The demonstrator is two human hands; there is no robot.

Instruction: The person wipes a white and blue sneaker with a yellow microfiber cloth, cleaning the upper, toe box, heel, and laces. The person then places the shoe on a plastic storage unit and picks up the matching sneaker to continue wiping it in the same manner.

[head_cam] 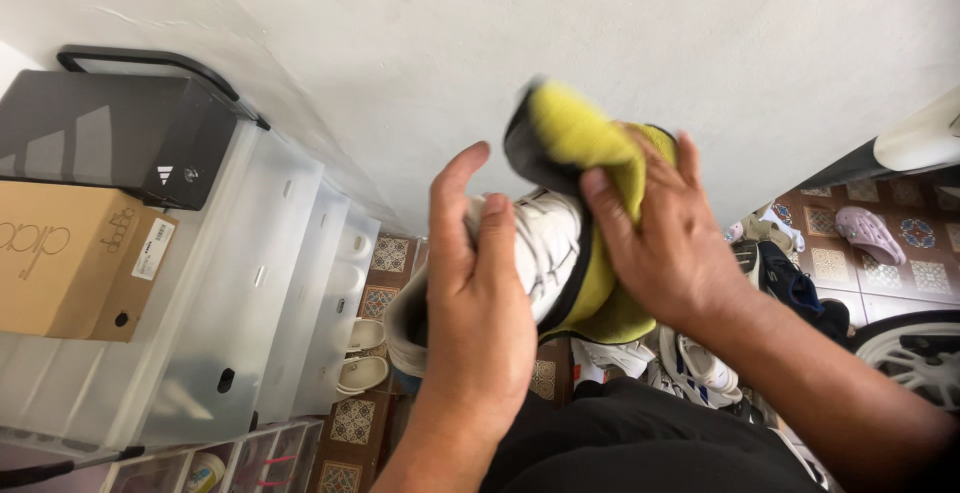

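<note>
Two bare hands up in front of a white wall (pixel 620 43), both on one white sneaker (pixel 535 253). Left hand (pixel 478 298) wraps the shoe from the near side, fingers curled closed around its body, thumb sticking up. Right hand (pixel 665 243) presses a yellow cloth with dark edge (pixel 580 138) onto the shoe's upper end, fingers spread flat over the cloth, gripping it against the shoe. Cloth drapes down the shoe's right side; its top corner is blurred. Shoe is held mid-air above the person's lap in black clothing (pixel 640 443), tilted, one end up. Left side: clear plastic storage boxes (pixel 250 283) stacked, with a brown cardboard shoebox (pixel 70 263) and a dark grey shoebox (pixel 110 133) on top. Patterned tile floor (pixel 385 258) below, more shoes (pixel 700 363) scattered at right, a pink clog (pixel 868 233) further off, a wheel (pixel 915 353) at the right edge
</note>
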